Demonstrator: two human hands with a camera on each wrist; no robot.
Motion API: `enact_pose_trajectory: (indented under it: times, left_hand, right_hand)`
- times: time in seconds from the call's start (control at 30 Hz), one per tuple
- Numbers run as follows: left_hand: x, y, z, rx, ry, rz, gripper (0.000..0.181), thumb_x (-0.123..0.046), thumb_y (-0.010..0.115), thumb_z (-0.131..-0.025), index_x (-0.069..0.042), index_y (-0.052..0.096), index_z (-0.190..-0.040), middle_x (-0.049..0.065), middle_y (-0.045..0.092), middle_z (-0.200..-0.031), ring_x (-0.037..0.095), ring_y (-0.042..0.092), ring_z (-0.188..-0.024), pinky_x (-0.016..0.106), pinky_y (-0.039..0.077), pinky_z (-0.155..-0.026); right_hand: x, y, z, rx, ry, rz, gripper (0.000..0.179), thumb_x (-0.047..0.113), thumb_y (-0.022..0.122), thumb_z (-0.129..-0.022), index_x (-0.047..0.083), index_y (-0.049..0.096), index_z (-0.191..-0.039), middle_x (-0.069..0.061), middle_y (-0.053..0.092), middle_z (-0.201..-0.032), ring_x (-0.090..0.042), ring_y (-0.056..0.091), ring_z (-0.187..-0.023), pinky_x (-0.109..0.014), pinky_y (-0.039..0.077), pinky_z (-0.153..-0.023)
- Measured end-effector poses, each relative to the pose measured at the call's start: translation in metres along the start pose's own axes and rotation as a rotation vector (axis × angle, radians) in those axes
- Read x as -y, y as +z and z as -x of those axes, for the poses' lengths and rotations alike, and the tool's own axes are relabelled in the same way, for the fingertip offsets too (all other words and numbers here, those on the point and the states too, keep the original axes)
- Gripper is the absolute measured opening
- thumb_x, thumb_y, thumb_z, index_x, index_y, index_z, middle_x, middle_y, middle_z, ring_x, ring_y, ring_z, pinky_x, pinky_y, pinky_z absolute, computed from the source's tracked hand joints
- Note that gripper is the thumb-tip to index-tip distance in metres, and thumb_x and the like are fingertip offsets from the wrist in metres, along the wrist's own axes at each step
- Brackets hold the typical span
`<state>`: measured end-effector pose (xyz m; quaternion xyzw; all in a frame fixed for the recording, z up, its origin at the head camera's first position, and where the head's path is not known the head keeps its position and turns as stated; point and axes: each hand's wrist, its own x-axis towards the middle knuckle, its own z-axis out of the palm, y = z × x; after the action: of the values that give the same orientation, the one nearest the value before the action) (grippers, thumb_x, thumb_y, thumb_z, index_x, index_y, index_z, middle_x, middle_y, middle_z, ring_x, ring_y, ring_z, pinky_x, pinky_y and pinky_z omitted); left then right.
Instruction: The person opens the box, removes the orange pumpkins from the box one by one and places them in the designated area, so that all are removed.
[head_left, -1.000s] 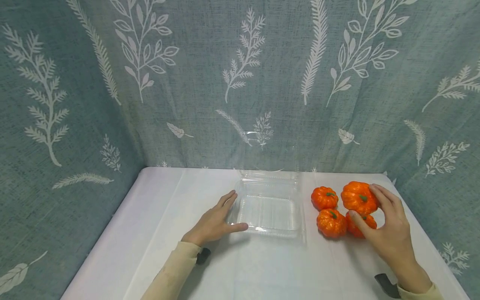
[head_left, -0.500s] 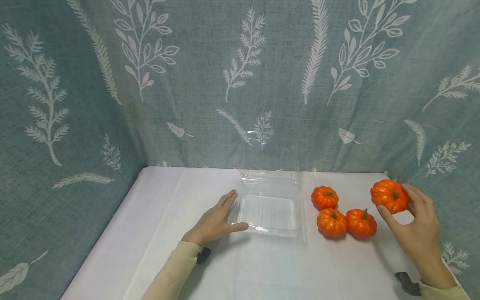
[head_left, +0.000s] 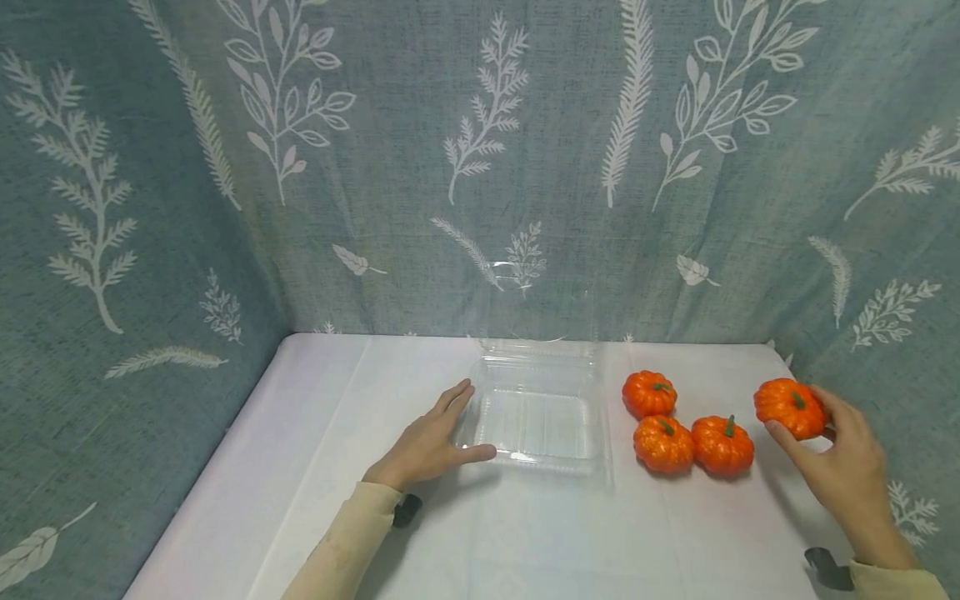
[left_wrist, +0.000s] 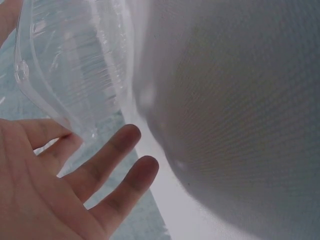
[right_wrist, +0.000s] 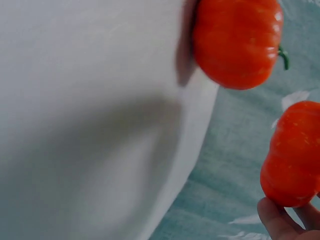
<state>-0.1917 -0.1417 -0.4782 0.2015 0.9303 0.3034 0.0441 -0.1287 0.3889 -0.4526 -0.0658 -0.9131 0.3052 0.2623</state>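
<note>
My right hand holds a small orange pumpkin with a green stem, thumb and fingers on its sides, at the table's right. The right wrist view shows the held pumpkin above the fingertips. Left of it, three more orange pumpkins sit close together on the table: one at the back, one in front, one beside that. My left hand spreads its fingers at the left front corner of a clear plastic clamshell container. In the left wrist view, fingertips extend beside the container's edge.
The container's clear lid stands raised at the back, against the curtain. A green-grey curtain with white leaf prints closes off the back and both sides. White cloth covers the table.
My right hand has carried the held pumpkin rightward from above the other pumpkins, then slightly lower in the head view. The left hand and the container stay put.
</note>
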Motion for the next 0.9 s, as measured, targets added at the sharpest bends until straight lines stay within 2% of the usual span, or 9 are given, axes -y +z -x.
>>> enact_pose_trajectory:
  times: [0.13,0.17,0.23,0.37,0.47,0.63,0.9]
  left_hand:
    - [0.000,-0.001,0.000,-0.002,0.000,0.005,0.114,-0.079,0.065,-0.079,-0.016,0.022,-0.163,-0.012,0.015,-0.168,0.026,0.037,-0.146,0.052,0.036,-0.114]
    - [0.000,-0.001,0.000,-0.002,-0.001,0.004,0.114,-0.079,0.065,-0.079,-0.016,0.021,-0.163,-0.012,0.015,-0.168,0.026,0.037,-0.146,0.051,0.036,-0.114]
    - [-0.001,-0.001,0.000,0.000,-0.005,0.001,0.114,-0.079,0.065,-0.079,-0.016,0.021,-0.163,-0.013,0.015,-0.168,0.025,0.037,-0.146,0.051,0.036,-0.114]
    - [-0.001,-0.002,0.000,0.004,-0.012,0.004,0.114,-0.079,0.065,-0.079,-0.017,0.021,-0.164,-0.013,0.014,-0.168,0.025,0.037,-0.146,0.051,0.036,-0.115]
    - [0.000,-0.002,0.000,0.005,-0.009,0.009,0.114,-0.078,0.065,-0.079,-0.017,0.021,-0.164,-0.013,0.014,-0.168,0.025,0.038,-0.146,0.051,0.036,-0.114]
    - [0.001,-0.001,-0.001,0.005,-0.011,0.009,0.114,-0.079,0.065,-0.079,-0.018,0.021,-0.164,-0.015,0.013,-0.168,0.025,0.039,-0.145,0.051,0.037,-0.114]
    - [0.001,0.000,-0.001,0.008,-0.015,0.001,0.114,-0.080,0.064,-0.078,-0.018,0.021,-0.164,-0.015,0.014,-0.168,0.026,0.040,-0.144,0.051,0.037,-0.114]
  right_hand:
    - [-0.009,0.000,0.001,0.065,0.011,0.043,0.082,0.033,0.081,-0.088,-0.003,0.041,-0.150,-0.034,0.049,-0.130,-0.045,0.053,-0.104,-0.015,0.030,-0.066]
    - [-0.011,0.001,0.002,0.073,0.015,0.048,0.082,0.033,0.080,-0.088,-0.004,0.041,-0.150,-0.035,0.049,-0.129,-0.047,0.053,-0.105,-0.018,0.033,-0.068]
    - [-0.014,0.001,0.002,0.096,0.027,0.067,0.083,0.034,0.079,-0.089,-0.006,0.039,-0.149,-0.035,0.048,-0.128,-0.049,0.052,-0.105,-0.025,0.037,-0.070]
    - [-0.017,0.002,0.003,0.151,0.061,0.108,0.086,0.039,0.076,-0.091,-0.009,0.036,-0.150,-0.037,0.046,-0.127,-0.050,0.050,-0.104,-0.049,0.043,-0.072]
    - [-0.018,0.002,0.004,0.181,0.083,0.122,0.088,0.042,0.075,-0.091,-0.010,0.035,-0.149,-0.039,0.045,-0.129,-0.051,0.050,-0.105,-0.059,0.046,-0.075]
    - [-0.021,0.003,0.004,0.194,0.071,0.133,0.084,0.042,0.075,-0.091,-0.011,0.040,-0.145,-0.040,0.046,-0.128,-0.052,0.053,-0.103,-0.064,0.045,-0.078]
    - [-0.028,0.005,0.004,0.254,0.076,0.177,0.083,0.047,0.073,-0.091,-0.009,0.042,-0.143,-0.040,0.048,-0.123,-0.051,0.055,-0.097,-0.064,0.044,-0.074]
